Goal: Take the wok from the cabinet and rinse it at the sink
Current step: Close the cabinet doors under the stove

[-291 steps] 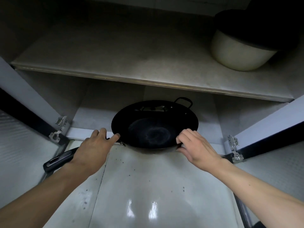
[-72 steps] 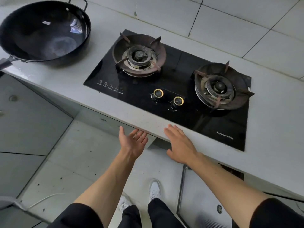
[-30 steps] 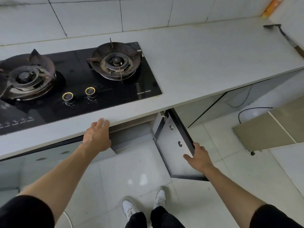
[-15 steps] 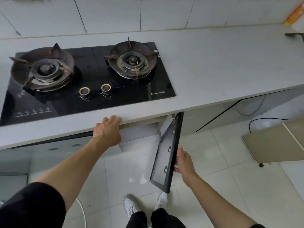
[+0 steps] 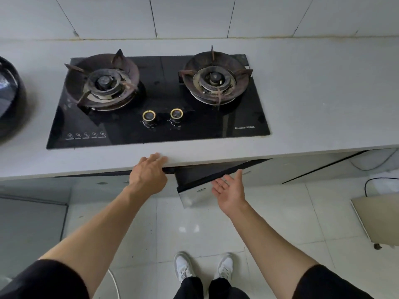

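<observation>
- Your wok, black and glossy, shows only as a curved slice at the far left edge of the view; its rounded wall catches a pale reflection, and the rest is cut off by the frame.
- It sits on the grey tabletop, left of the black glass gas hob and apart from it.
- The hob carries two rust-browned burners with pronged pan supports, two brass-ringed knobs near its front edge, and a row of small printed symbols at its front left corner.
- Behind the tabletop rises a wall of large pale tiles; below it, grey cabinet fronts run along a glossy white tiled floor.
- One cabinet door under the hob stands partly ajar, its dark edge angled outward.
- A black cable curls on the floor at right, beside a beige board.
- Your left hand rests its straight fingers against the front lip of the tabletop, gripping nothing.
- Your right hand hangs palm-up with fingers spread loose, just in front of the ajar door; whether it touches the door cannot be told.
- The wok lies well to the left of both hands, up on the tabletop, with neither grip near it.
- Your white sneakers and dark trousers show below, between your bare forearms.
</observation>
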Tool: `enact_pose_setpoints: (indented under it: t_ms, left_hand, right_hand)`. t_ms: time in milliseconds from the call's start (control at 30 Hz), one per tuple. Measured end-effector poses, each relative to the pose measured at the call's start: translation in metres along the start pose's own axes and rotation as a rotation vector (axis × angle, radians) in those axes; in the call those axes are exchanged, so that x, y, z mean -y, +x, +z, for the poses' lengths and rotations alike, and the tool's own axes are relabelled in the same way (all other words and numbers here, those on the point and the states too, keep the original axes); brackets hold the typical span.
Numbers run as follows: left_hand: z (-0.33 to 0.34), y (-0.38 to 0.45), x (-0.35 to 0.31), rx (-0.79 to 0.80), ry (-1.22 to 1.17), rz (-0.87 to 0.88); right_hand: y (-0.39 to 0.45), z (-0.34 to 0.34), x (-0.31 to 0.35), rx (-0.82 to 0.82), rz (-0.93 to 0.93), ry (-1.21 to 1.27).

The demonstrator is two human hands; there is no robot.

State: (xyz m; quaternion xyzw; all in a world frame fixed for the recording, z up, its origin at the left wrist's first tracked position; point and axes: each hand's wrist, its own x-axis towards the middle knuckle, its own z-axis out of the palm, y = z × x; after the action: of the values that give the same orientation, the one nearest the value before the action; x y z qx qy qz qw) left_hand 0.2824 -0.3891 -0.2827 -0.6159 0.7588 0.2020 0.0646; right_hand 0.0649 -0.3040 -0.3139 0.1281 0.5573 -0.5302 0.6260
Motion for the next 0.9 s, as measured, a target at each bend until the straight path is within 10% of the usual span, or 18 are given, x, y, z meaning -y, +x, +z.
enact_pose_setpoints:
  t_ms: [433, 900]
  left_hand:
    - [0.000, 0.003, 0.000, 0.004, 0.013, 0.030]
    - [-0.002, 0.000, -0.001, 0.043, 0.105, 0.050]
  right_hand:
    - [0.022, 0.042, 0.008, 0.028, 0.008, 0.408]
    - [-0.031, 0.026, 0.026, 0.075, -0.045, -0.044]
